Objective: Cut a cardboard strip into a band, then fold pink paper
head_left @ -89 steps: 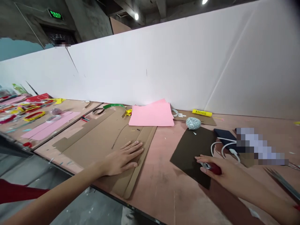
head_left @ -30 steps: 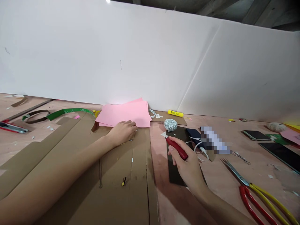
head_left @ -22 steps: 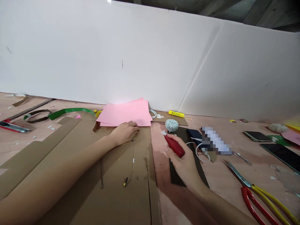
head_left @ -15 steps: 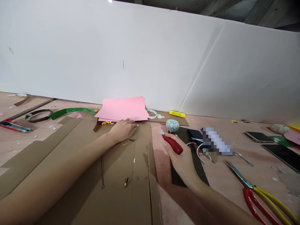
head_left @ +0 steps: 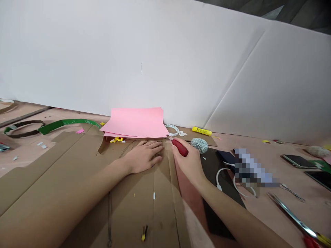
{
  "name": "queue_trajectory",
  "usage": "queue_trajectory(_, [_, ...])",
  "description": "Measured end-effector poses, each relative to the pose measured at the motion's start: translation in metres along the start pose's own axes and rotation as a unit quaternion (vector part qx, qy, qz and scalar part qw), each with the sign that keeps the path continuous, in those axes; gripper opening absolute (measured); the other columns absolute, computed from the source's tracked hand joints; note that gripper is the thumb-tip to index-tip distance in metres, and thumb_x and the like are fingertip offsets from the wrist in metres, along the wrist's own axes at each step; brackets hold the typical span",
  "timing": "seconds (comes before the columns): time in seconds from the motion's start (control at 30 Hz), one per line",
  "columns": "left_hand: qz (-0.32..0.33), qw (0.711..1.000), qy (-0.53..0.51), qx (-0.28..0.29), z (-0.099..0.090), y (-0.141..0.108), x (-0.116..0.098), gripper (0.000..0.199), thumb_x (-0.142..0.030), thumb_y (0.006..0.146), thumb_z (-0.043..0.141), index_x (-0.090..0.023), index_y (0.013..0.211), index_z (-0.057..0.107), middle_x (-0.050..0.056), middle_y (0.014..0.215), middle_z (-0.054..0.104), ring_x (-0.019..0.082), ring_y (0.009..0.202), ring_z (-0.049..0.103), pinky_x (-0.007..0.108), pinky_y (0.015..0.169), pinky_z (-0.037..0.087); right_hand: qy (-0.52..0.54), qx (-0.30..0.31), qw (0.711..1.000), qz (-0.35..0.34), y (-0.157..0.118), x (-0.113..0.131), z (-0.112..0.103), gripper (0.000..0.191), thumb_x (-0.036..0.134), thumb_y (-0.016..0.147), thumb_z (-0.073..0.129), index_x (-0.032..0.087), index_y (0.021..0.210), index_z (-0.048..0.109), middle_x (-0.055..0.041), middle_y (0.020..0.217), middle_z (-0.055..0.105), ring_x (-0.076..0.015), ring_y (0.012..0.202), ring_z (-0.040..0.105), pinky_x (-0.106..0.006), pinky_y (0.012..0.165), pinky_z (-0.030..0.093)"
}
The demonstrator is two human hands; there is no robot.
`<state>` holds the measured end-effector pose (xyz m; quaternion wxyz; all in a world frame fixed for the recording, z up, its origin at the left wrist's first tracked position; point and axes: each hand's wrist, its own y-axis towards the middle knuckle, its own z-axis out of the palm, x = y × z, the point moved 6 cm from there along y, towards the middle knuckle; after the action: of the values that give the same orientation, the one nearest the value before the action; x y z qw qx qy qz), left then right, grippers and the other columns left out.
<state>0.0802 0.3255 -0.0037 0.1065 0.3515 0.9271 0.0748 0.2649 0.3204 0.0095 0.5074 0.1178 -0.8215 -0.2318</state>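
1. The cardboard sheet (head_left: 64, 165) lies flat on the counter (head_left: 318, 210), its long creased folds running toward the person, and the left hand (head_left: 144, 156) rests on it, spread and palm down, close to the sheet's far edge.
2. The right hand (head_left: 187, 160) is closed around a red-handled craft knife (head_left: 180, 147), with the small blade pointing up and away at the far edge of the cardboard sheet (whether the blade touches the card is too small to tell).
3. The two hands sit just beside each other, both on or over the cardboard sheet's far end.
4. Just past the hands, a stack of pink paper (head_left: 136, 122) leans against the white wall panel (head_left: 129, 51), with small yellow bits (head_left: 116, 140) at its front edge.
5. Right of the knife are a speckled ball of twine (head_left: 199, 145), a white cable coil (head_left: 172, 130) and a yellow highlighter (head_left: 201, 131).
6. Under the right forearm lies a dark brown sheet (head_left: 213, 162), and a pixelated patch hides whatever lies beyond it.
7. Farther right are scissors (head_left: 292, 215) and a phone (head_left: 298, 161); far left, a green strip (head_left: 67, 124) curves on the counter.
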Motion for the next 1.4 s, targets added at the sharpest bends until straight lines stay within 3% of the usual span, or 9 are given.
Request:
queue_trajectory(0.17, [-0.008, 1.000, -0.016, -0.005, 0.007, -0.001, 0.001, 0.043, -0.040, 0.106, 0.063, -0.020, 0.145, 0.060, 0.014, 0.154, 0.058, 0.032, 0.141, 0.057, 0.060, 0.118, 0.047, -0.030, 0.005, 0.999, -0.026, -0.003, -0.008, 0.013, 0.032, 0.037, 0.091, 0.067, 0.021, 0.115, 0.081, -0.0105, 0.119, 0.083, -0.0318, 0.108, 0.077, -0.047, 0.101, 0.058])
queue_trajectory(0.8, [-0.022, 1.000, -0.022, 0.005, 0.013, -0.001, 0.002, 0.046, -0.044, 0.110, 0.047, -0.019, 0.146, 0.059, 0.012, 0.157, 0.060, 0.031, 0.145, 0.054, 0.052, 0.118, 0.039, -0.075, 0.027, 0.996, -0.028, -0.005, -0.014, 0.017, 0.025, 0.033, 0.094, 0.067, 0.024, 0.113, 0.081, -0.0070, 0.118, 0.083, -0.0299, 0.104, 0.077, -0.043, 0.097, 0.059])
queue_trajectory(1.4, [-0.015, 1.000, -0.016, -0.009, 0.011, 0.000, -0.001, 0.037, -0.040, 0.107, 0.059, -0.018, 0.137, 0.064, 0.013, 0.146, 0.065, 0.030, 0.136, 0.060, 0.057, 0.117, 0.046, -0.141, 0.047, 0.986, -0.082, -0.001, -0.008, 0.024, 0.034, 0.036, 0.092, 0.059, 0.023, 0.114, 0.081, -0.0107, 0.117, 0.083, -0.0348, 0.106, 0.078, -0.051, 0.096, 0.059])
